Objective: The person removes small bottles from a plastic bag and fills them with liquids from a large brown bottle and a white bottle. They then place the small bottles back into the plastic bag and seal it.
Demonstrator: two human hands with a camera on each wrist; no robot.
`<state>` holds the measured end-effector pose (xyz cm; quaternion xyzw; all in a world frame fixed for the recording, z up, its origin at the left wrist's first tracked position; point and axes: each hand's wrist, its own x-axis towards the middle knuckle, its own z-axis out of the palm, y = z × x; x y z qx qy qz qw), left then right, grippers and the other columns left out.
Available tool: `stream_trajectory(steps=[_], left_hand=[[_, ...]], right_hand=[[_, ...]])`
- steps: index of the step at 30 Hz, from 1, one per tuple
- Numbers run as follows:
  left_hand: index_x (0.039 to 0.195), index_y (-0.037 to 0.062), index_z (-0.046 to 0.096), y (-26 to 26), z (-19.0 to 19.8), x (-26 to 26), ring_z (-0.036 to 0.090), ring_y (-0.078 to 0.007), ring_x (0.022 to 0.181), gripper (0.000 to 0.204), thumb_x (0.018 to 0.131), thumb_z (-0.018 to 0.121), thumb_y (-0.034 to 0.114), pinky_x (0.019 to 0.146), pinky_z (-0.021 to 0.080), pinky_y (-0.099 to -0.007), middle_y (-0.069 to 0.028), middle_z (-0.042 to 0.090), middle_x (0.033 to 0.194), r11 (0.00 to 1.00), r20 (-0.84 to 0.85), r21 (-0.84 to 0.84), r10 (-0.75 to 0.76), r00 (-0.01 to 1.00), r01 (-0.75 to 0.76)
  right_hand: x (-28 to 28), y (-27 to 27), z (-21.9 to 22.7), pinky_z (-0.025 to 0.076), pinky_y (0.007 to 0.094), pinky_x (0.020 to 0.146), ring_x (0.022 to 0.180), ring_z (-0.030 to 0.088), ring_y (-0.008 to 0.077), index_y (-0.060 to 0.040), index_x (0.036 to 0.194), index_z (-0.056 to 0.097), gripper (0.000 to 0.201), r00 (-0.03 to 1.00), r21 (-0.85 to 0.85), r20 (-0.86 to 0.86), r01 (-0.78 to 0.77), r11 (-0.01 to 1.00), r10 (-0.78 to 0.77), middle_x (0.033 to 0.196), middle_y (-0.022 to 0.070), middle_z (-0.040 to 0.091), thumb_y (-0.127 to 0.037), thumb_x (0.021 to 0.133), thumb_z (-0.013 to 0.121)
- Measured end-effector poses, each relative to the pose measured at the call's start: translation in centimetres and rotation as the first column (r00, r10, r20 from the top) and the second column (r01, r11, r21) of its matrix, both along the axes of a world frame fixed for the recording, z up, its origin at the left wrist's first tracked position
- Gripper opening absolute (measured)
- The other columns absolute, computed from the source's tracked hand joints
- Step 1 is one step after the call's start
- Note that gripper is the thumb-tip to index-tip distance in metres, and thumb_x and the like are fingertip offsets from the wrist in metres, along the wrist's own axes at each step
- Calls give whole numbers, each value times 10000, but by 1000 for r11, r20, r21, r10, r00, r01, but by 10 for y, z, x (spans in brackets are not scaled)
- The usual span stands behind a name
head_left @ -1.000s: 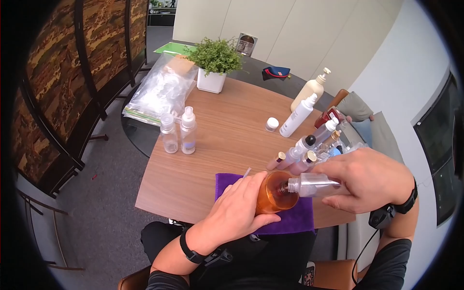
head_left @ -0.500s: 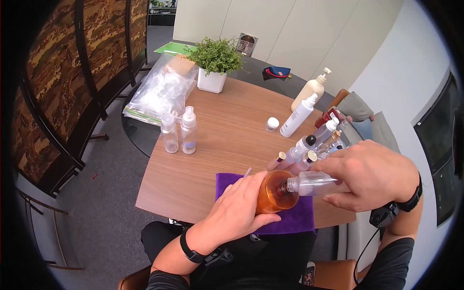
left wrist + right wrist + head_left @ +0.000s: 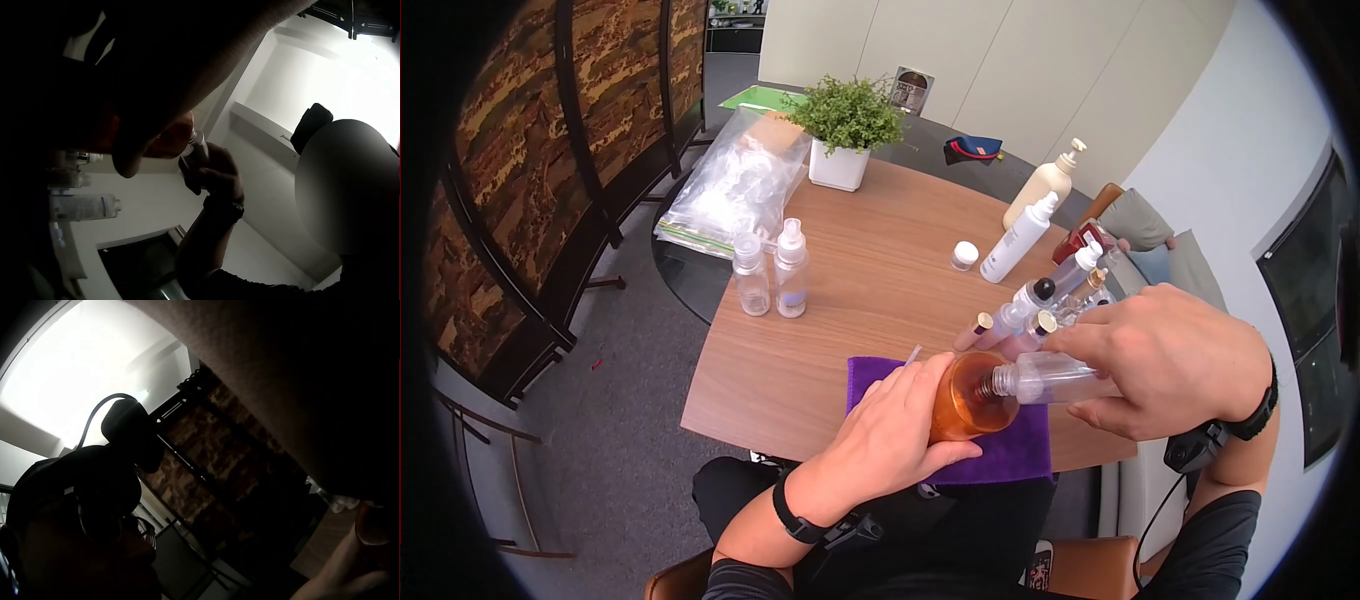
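Note:
In the head view the left hand (image 3: 887, 425) grips an amber bottle (image 3: 966, 412) above a purple cloth (image 3: 1025, 455). The right hand (image 3: 1170, 362) holds a clear bottle (image 3: 1050, 378) tipped on its side, its threaded neck meeting the amber bottle's mouth. The left wrist view shows the amber bottle (image 3: 175, 139) and, at its end, the clear bottle (image 3: 199, 147) in the right hand (image 3: 215, 172). Dark shadow hides most of both hands' fingers in the wrist views.
Two clear bottles (image 3: 751, 278) stand at the table's left, near a plastic bag (image 3: 735, 185) and a potted plant (image 3: 838, 165). Several bottles (image 3: 1007, 322) crowd beside the right hand. A white jar (image 3: 964, 256) and a white bottle (image 3: 1018, 243) stand behind.
The right hand and wrist have shifted slightly to the right, with the clear bottle's neck still at the amber bottle. The left hand stays in place.

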<state>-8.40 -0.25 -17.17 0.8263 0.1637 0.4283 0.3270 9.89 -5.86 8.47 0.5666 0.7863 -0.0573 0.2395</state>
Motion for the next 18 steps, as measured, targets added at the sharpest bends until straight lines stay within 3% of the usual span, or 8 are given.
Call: stream_trajectory(steps=[18], left_hand=[[1521, -42, 409, -1, -1, 0, 644, -448, 1174, 988, 781, 976, 287, 977, 534, -495, -252, 644, 1304, 1000, 4, 9, 6, 1000, -6]], right_hand=[[6, -8, -7, 590, 456, 720, 813, 740, 384, -64, 1245, 718, 463, 996, 34, -82, 23, 999, -20, 953, 137, 760, -252, 841, 846]])
